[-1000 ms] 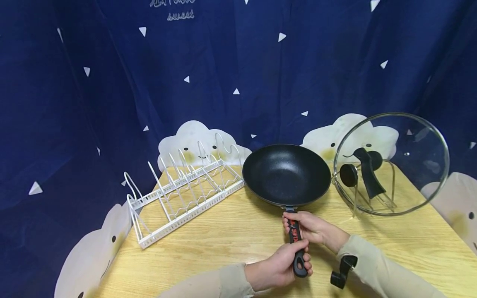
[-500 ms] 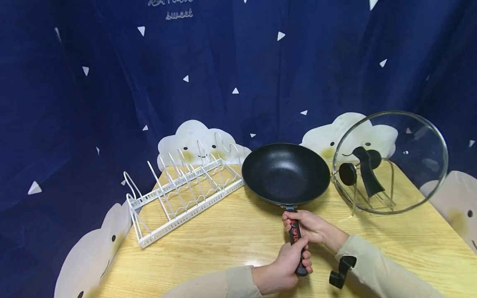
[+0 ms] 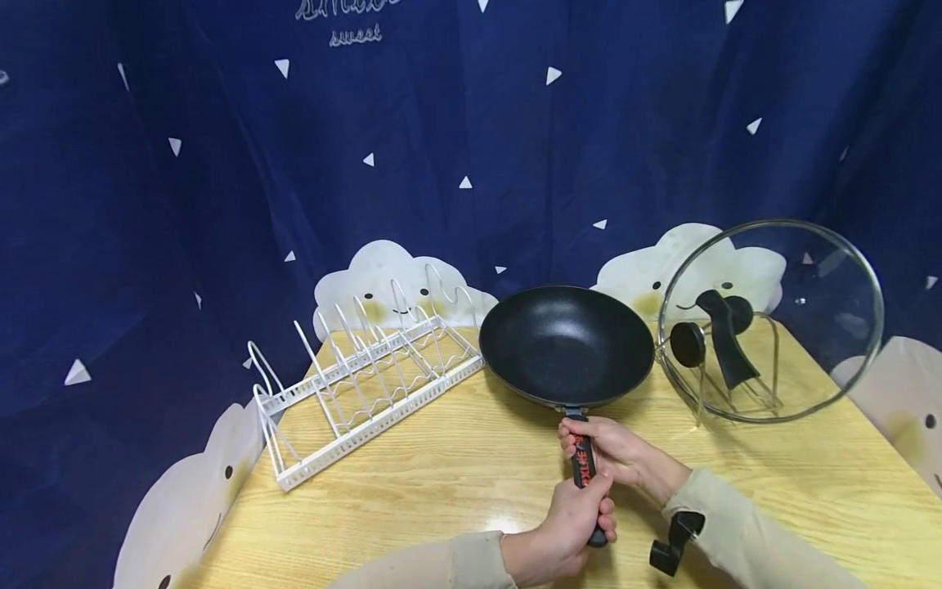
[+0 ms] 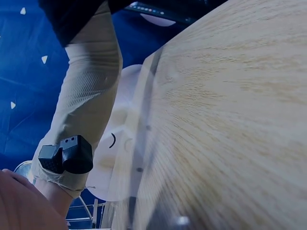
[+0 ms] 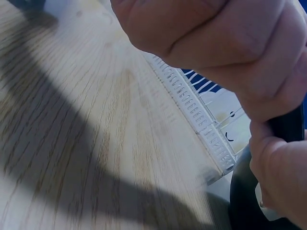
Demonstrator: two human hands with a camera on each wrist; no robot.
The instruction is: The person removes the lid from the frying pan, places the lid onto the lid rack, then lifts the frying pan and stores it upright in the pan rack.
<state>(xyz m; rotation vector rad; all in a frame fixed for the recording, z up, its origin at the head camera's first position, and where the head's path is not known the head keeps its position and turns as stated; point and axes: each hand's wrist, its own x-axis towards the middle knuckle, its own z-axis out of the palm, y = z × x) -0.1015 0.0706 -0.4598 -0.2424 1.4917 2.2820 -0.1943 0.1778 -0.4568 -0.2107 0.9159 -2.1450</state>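
Wok (image 3: pixel 567 345) in both hands (image 3: pixel 577 522) (image 3: pixel 616 450), lid (image 3: pixel 798 323) in stand (image 3: pixel 702 394)

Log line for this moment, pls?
left hand: grips handle near its end | right hand: grips handle near pan | white rack: left of pan | glass lid: right of pan

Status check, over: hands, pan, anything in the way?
Left-hand grip low on handle; right-hand grip further up, nearer pan. Pan empty, inside showing. White rack close left, glass lid close right; contact unclear.
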